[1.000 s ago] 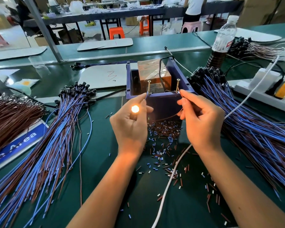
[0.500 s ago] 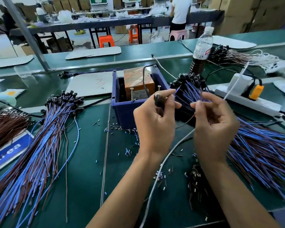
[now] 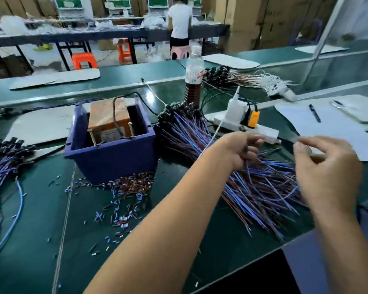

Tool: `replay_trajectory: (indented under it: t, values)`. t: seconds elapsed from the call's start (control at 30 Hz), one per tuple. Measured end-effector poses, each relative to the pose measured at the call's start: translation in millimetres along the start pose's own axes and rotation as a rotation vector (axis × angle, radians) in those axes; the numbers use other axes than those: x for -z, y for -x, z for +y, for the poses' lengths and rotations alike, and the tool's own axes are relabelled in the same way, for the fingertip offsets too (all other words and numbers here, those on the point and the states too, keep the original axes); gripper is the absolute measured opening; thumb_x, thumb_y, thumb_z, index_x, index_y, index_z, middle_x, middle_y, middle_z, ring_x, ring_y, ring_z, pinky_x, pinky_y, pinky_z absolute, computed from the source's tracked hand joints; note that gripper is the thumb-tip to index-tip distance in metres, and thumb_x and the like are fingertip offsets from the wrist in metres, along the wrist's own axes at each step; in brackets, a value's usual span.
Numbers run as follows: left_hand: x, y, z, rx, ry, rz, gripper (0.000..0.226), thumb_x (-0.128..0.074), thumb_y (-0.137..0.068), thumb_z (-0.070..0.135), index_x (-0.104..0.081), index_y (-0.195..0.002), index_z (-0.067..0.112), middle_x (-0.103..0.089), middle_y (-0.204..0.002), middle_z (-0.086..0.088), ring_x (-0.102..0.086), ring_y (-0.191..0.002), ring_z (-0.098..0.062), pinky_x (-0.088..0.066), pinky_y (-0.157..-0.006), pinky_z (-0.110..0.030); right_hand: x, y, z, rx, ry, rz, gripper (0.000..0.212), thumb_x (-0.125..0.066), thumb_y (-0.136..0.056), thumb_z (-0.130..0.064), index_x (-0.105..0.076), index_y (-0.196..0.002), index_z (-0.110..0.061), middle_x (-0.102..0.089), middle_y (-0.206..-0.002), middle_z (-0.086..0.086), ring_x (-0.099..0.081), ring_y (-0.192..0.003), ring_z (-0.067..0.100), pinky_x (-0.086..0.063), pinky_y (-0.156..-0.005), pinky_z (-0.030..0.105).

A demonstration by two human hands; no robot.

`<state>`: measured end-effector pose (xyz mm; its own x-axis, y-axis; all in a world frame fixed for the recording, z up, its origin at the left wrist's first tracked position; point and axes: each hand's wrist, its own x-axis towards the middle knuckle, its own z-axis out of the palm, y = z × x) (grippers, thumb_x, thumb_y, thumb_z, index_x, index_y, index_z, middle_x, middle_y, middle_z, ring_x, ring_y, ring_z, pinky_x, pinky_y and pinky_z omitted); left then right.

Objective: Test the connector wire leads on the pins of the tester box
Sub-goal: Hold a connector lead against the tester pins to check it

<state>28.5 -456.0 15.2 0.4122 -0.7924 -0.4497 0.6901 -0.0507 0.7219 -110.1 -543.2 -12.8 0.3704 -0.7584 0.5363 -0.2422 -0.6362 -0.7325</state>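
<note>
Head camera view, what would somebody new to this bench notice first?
Probably the big fan of blue and brown wire leads spread right of centre, with the left hand gripping a few of them and the right hand blurred beside it. Next, the blue tester box left of that pile, with cut insulation bits scattered in front.

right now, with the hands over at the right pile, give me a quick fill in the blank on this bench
1. The tester box is coloured ____.
2. The left hand grips leads from the wire pile to the ____ of the box.
3. The drink bottle stands ____ that pile.
4. A ____ lies on the white paper.

Missing: blue; right; behind; pen
</note>
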Motion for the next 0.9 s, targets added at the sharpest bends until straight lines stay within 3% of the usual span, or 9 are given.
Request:
replay_trajectory:
  t: [0.1, 0.27, 0.4, 0.5, 0.57, 0.63, 0.7, 0.8, 0.9]
  values:
    - [13.9, 0.9, 12.9, -0.128, 0.173, 0.107, 0.037, -0.028, -0.113, 0.019, -0.047, -0.082, 0.01, -0.035, -0.072, 0.001, -0.026, -0.03, -0.001, -0.022, -0.031, -0.015, -10.8, 1.8, -20.7, 0.162, 0.348, -0.126, 0.033, -0.057, -0.103, -0.041, -0.075, -0.124, -0.023, -0.056, -0.14, 0.014, -0.045, -0.123, 0.042, -0.04, -0.098, 0.054]
    - [33.2, 4.8, 38.3, -0.359, 0.465, 0.214, 0.033, -0.029, -0.113, 0.017, -0.048, -0.087, 0.008, -0.037, -0.07, -0.002, -0.028, -0.05, -0.004, -0.027, -0.036, -0.011, -52.6, 12.0, -57.7, 0.252, 0.379, -0.588, 0.049, -0.037, -0.107, -0.052, -0.041, -0.154, -0.04, -0.061, -0.141, 0.0, -0.04, -0.142, 0.019, -0.009, -0.119, 0.056]
    - [51.1, 8.7, 52.9, -0.461, 0.476, 0.306, 0.036, -0.031, -0.113, 0.015, -0.054, -0.086, 0.007, -0.042, -0.075, -0.006, -0.032, -0.06, -0.007, -0.035, -0.047, -0.013, -61.5, 9.9, -62.8, 0.341, 0.401, -0.581, 0.038, -0.057, -0.1, -0.05, -0.064, -0.134, -0.036, -0.071, -0.116, 0.003, -0.051, -0.129, 0.021, -0.013, -0.115, 0.058]
    - [59.2, 10.1, 56.5, -0.558, 0.27, 0.42, 0.039, -0.034, -0.114, 0.019, -0.062, -0.088, 0.009, -0.05, -0.078, -0.004, -0.042, -0.064, -0.008, -0.037, -0.054, -0.018, -58.2, 7.9, -62.1, 0.382, 0.452, -0.546, 0.022, -0.066, -0.098, -0.048, -0.076, -0.115, -0.038, -0.073, -0.11, -0.004, -0.052, -0.122, 0.023, -0.02, -0.114, 0.061]
    - [68.3, 10.4, 56.9, -0.635, -0.081, 0.58, 0.039, -0.041, -0.112, 0.026, -0.068, -0.087, 0.012, -0.051, -0.069, -0.001, -0.042, -0.059, -0.012, -0.036, -0.053, -0.025, -55.4, 6.3, -56.7, 0.376, 0.48, -0.501, 0.021, -0.066, -0.097, -0.047, -0.077, -0.114, -0.039, -0.07, -0.123, -0.007, -0.048, -0.125, 0.024, -0.023, -0.113, 0.058]
    - [79.9, 10.4, 57.9, -0.634, -0.477, 0.785, 0.043, -0.051, -0.108, 0.034, -0.073, -0.075, 0.018, -0.059, -0.066, -0.002, -0.053, -0.06, -0.019, -0.046, -0.062, -0.029, -51.4, 3.2, -50.1, 0.273, 0.451, -0.363, 0.029, -0.071, -0.094, -0.046, -0.077, -0.119, -0.033, -0.062, -0.137, 0.004, -0.042, -0.131, 0.033, -0.03, -0.106, 0.055]
    - [91.4, 9.1, 57.7, -0.597, -0.716, 0.926, 0.043, -0.055, -0.105, 0.038, -0.075, -0.074, 0.016, -0.072, -0.073, -0.007, -0.07, -0.075, -0.027, -0.058, -0.078, -0.035, -46.8, 0.7, -47.0, 0.132, 0.407, -0.17, 0.038, -0.07, -0.093, -0.05, -0.074, -0.124, -0.027, -0.051, -0.146, 0.016, -0.036, -0.134, 0.041, -0.033, -0.1, 0.057]
    - [104.4, 6.8, 50.7, -0.623, -0.744, 0.967, 0.04, -0.063, -0.102, 0.033, -0.074, -0.076, 0.004, -0.075, -0.071, -0.014, -0.076, -0.074, -0.031, -0.063, -0.079, -0.042, -51.8, 2.8, -56.7, 0.131, 0.389, -0.107, 0.043, -0.062, -0.094, -0.054, -0.073, -0.124, -0.025, -0.051, -0.146, 0.014, -0.035, -0.138, 0.038, -0.029, -0.104, 0.059]
    - [111.7, 5.7, 43.7, -0.655, -0.69, 0.982, 0.038, -0.073, -0.096, 0.027, -0.068, -0.067, 0.003, -0.072, -0.059, -0.01, -0.074, -0.056, -0.024, -0.065, -0.066, -0.043, -74.8, 9.1, -72.2, 0.298, 0.343, -0.376, 0.041, -0.058, -0.099, -0.055, -0.07, -0.129, -0.03, -0.061, -0.139, 0.003, -0.043, -0.136, 0.026, -0.026, -0.108, 0.047]
